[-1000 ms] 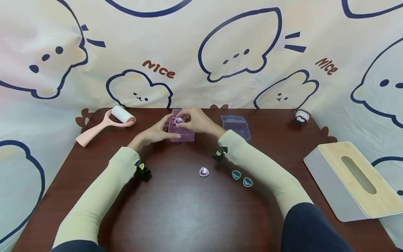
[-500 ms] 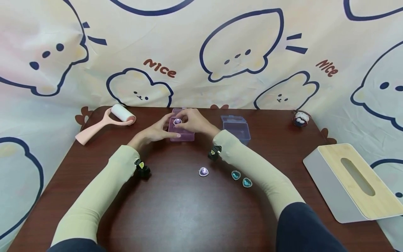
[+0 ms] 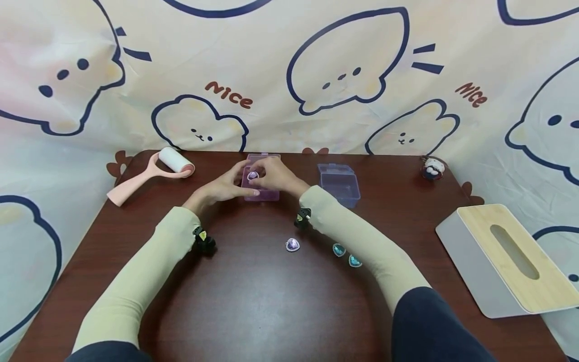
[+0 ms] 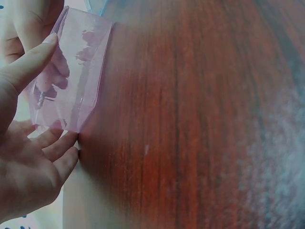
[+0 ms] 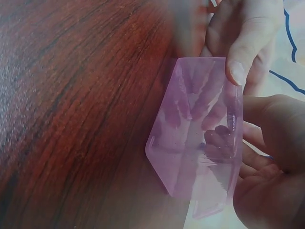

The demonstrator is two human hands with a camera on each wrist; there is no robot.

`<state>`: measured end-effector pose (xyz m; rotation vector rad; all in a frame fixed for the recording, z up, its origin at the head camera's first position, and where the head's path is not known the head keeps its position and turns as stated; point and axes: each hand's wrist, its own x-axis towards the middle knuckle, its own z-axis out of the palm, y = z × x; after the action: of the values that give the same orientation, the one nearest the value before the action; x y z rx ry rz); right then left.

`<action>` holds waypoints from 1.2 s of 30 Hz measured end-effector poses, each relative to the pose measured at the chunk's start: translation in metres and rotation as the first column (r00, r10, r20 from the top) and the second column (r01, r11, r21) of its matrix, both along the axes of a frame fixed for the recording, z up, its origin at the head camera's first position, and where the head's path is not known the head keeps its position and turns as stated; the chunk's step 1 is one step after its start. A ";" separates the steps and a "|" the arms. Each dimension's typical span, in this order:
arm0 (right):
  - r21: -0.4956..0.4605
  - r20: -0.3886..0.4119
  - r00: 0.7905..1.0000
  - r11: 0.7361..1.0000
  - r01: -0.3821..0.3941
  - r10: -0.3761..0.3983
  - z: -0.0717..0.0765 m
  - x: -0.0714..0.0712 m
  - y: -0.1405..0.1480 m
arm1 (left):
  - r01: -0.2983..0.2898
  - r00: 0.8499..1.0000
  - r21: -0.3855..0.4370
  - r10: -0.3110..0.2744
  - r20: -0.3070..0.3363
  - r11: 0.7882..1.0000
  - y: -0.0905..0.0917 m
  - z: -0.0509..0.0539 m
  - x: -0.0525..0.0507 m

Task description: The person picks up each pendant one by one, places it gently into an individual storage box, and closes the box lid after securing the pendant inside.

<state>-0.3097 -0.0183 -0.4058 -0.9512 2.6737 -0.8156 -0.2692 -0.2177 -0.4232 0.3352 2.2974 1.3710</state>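
Now my right hand (image 3: 277, 176) pinches a purple gem (image 3: 253, 175), the pink box (image 3: 269, 195) sits right under those fingers, gripped by my left hand (image 3: 221, 188) with thumb and fingers spread, and if this is placing, next probably calls for a gentle, well-aimed release.

Hands (image 4: 28, 169) are at a clear pink box (image 4: 74, 71); brown tabletop (image 4: 190, 124) alongside.
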 end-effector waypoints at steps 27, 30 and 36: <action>0.031 -0.058 0.996 0.998 -0.063 0.065 0.029 0.023 0.027 | -0.016 1.000 0.011 0.016 0.003 1.000 0.002 -0.005 0.003; -0.044 -0.014 0.998 0.997 -0.068 0.067 0.045 0.036 0.049 | -0.017 1.000 0.003 0.017 0.007 1.000 0.002 -0.005 0.001; -0.103 0.023 0.998 0.993 -0.060 0.062 0.050 0.060 0.093 | -0.017 1.000 0.016 0.017 0.005 1.000 0.002 -0.003 -0.003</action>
<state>-0.2493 0.0747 -0.3559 -1.0327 2.5887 -0.9532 -0.2724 -0.2155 -0.4259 0.3174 2.2912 1.3972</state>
